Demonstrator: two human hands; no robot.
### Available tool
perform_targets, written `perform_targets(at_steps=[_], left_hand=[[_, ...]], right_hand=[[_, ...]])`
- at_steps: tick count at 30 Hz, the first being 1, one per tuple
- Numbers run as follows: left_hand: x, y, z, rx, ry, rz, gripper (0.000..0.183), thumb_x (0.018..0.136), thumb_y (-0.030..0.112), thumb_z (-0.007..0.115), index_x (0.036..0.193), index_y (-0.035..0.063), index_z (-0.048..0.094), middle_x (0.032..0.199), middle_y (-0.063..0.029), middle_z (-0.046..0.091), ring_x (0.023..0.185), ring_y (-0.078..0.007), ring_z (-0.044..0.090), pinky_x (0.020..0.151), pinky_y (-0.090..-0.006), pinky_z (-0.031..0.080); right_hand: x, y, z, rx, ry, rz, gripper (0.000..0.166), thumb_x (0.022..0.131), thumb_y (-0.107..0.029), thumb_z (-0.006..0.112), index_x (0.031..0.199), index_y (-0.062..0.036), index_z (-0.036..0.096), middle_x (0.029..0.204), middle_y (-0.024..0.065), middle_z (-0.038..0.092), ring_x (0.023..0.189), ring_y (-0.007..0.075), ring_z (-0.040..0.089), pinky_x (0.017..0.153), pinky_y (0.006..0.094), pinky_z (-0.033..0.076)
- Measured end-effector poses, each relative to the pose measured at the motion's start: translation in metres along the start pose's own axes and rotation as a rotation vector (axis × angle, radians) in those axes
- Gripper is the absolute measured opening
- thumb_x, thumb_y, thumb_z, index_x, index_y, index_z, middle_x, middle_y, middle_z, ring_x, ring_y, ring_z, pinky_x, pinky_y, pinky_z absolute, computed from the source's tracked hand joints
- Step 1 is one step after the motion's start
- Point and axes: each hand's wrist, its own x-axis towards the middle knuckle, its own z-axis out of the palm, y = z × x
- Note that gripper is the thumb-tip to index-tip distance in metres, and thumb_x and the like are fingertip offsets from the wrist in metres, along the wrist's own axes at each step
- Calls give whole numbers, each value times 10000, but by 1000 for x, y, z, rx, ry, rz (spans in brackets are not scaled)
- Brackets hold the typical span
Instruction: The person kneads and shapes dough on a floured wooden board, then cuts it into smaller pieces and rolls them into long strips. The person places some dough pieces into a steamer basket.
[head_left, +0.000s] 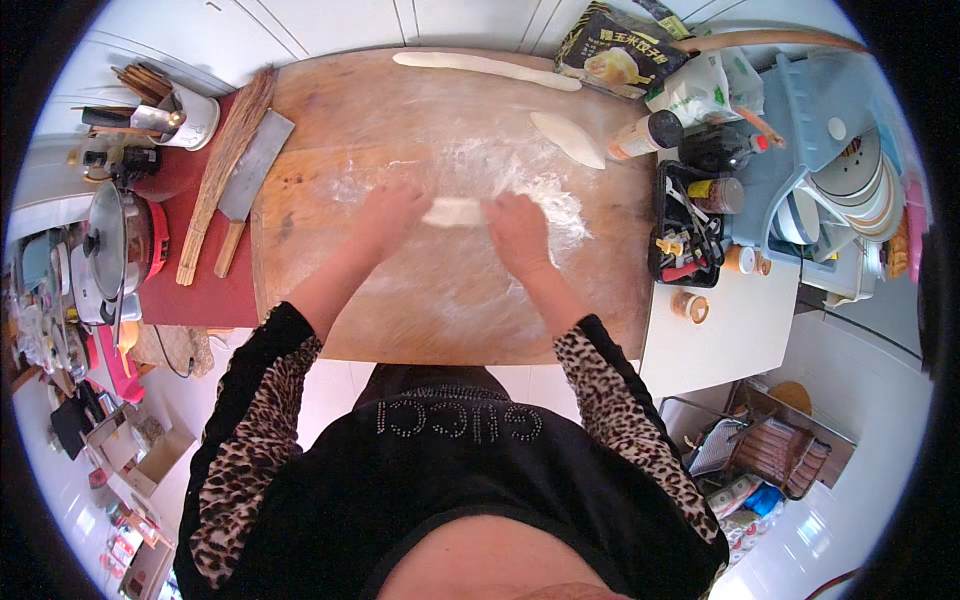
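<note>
A short piece of pale dough (454, 211) lies on the floured wooden board (360, 315), its middle showing between my hands. My left hand (396, 214) has curled fingers at its left end, and my right hand (517, 229) grips the right end; both are slightly blurred. The fingers hide the ends of the dough. Loose white flour (562, 210) is spread beside my right hand. Farther back lie a long dough rope (487, 69) along the board's rear edge and a pointed oval piece of dough (568, 139) at the right.
Left of the board are a cleaver (255, 165), a straw brush (225, 172) and a lidded electric pot (112, 240). At the right stand a dark-capped jar (645, 135), a black tray of utensils (684, 240) and a blue dish rack (787, 135). A flour bag (615, 56) leans behind.
</note>
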Motion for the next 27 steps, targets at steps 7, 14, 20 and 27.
perform_targets(at_steps=[7, 14, 20, 27], left_hand=[[43, 16, 11, 91, 191, -151, 625, 809, 329, 578, 1357, 63, 437, 1398, -145, 430, 1336, -309, 337, 1081, -532, 251], [-48, 73, 54, -208, 56, -102, 653, 834, 315, 509, 1415, 54, 363, 1485, -155, 328, 1407, -338, 227, 1112, -578, 120], [-51, 72, 49, -136, -46, -10, 693, 820, 362, 509, 1427, 63, 354, 1499, -168, 298, 1413, -318, 224, 1099, -592, 138], [27, 21, 34, -62, 96, -68, 692, 809, 386, 555, 1414, 96, 384, 1498, -125, 313, 1408, -307, 227, 1078, -595, 167]], right_hand=[[58, -26, 3, 244, 225, -4, 455, 800, -227, 635, 1195, -20, 544, 1241, 231, 492, 1150, 410, 462, 986, 474, 364], [-12, -69, 27, 200, -120, -139, 684, 797, -336, 592, 1303, 73, 380, 1343, 286, 387, 1284, 435, 341, 1027, 492, 325], [-41, -55, 53, 103, -211, -3, 934, 765, -503, 611, 1418, 63, 257, 1497, 250, 222, 1405, 397, 181, 1120, 514, 176], [51, -18, 53, 14, 17, -9, 810, 848, -449, 525, 1426, 51, 256, 1494, 253, 244, 1400, 403, 194, 1133, 532, 139]])
